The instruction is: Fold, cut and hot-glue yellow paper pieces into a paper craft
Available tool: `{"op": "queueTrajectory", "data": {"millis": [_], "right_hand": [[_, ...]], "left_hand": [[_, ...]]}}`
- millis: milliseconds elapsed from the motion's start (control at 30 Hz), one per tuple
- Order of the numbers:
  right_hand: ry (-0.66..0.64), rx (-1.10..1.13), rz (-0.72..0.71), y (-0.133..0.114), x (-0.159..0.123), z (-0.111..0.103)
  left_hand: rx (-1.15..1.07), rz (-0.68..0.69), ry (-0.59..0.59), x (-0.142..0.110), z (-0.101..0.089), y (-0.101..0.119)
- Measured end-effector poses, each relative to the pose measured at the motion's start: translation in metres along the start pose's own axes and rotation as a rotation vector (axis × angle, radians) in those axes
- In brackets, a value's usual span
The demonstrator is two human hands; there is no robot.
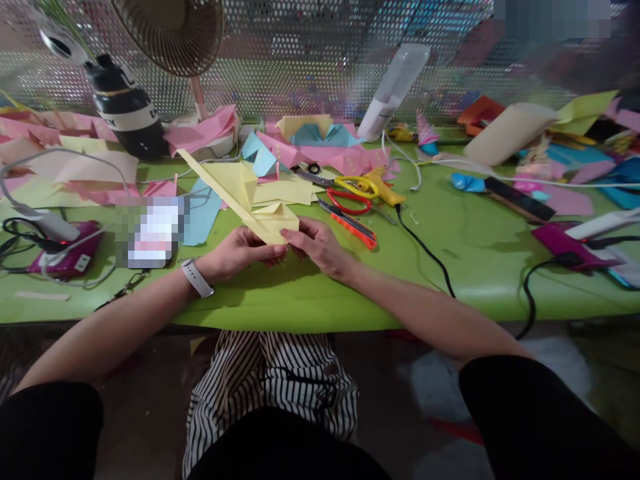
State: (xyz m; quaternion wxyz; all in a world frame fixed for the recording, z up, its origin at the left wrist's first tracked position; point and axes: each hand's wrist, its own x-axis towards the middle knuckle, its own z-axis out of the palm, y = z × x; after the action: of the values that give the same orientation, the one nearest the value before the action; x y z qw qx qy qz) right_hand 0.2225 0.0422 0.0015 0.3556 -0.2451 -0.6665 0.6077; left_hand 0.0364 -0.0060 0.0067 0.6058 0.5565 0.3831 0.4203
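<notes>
A folded piece of yellow paper [237, 190], with a long strip rising to the upper left, is held above the front of the table. My left hand [245, 253] pinches its lower edge, thumb on the near side. On its right end, the fingers of my right hand [315, 247] are closed round the paper. Just beyond the hands lie more yellow paper sheets [285, 190]. To the right of my right hand rest an orange utility knife [353, 227], scissors with red handles [350, 201], scissors with yellow handles [363, 187] and a yellow glue gun [387, 189].
A blurred-out phone [155, 233] and a purple power strip [70, 257] lie on the left. Behind stand a black bottle [127, 110] and a fan [173, 33]. A second purple strip [570, 245] sits at right. Cables cross the green tabletop [480, 267]; coloured paper lines the back.
</notes>
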Motion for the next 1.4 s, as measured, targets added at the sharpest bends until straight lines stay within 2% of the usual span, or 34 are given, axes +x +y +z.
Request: {"op": "queueTrajectory", "data": {"millis": [267,467,567,700,867,967,1033,1133,1233,1300,1400], "right_hand": [[-0.067,0.046,0.051,-0.005,-0.001,0.002],[-0.038,0.094,0.075,-0.005,-0.002,-0.001],[-0.039,0.123,0.099,-0.003,-0.001,-0.004],[-0.081,0.071,0.195,0.003,0.001,-0.001],[-0.162,0.031,0.269,0.003,0.002,0.0],[-0.19,-0.006,0.264,-0.007,0.003,-0.018],[-0.151,0.003,0.228,-0.013,0.007,-0.037],[0.015,0.082,0.165,-0.019,0.018,-0.065],[0.177,0.146,0.143,-0.024,0.028,-0.084],[0.165,0.139,0.206,-0.026,0.03,-0.092],[0.018,0.096,0.325,-0.026,0.027,-0.103]], "left_hand": [[0.014,-0.013,-0.046,-0.001,-0.003,0.001],[0.134,0.005,-0.071,0.0,-0.008,0.007],[0.124,0.072,0.057,0.001,-0.011,0.007],[-0.026,0.164,0.27,0.006,-0.014,0.003],[-0.045,0.142,0.285,0.01,-0.014,-0.002],[0.006,0.174,0.313,0.009,-0.02,-0.001],[0.047,0.189,0.309,0.009,-0.027,0.0],[0.105,0.158,0.256,0.01,-0.037,0.003],[0.172,0.113,0.174,0.01,-0.044,0.007],[0.227,0.078,0.096,0.009,-0.046,0.013],[0.288,-0.017,-0.026,0.008,-0.049,0.02]]}}
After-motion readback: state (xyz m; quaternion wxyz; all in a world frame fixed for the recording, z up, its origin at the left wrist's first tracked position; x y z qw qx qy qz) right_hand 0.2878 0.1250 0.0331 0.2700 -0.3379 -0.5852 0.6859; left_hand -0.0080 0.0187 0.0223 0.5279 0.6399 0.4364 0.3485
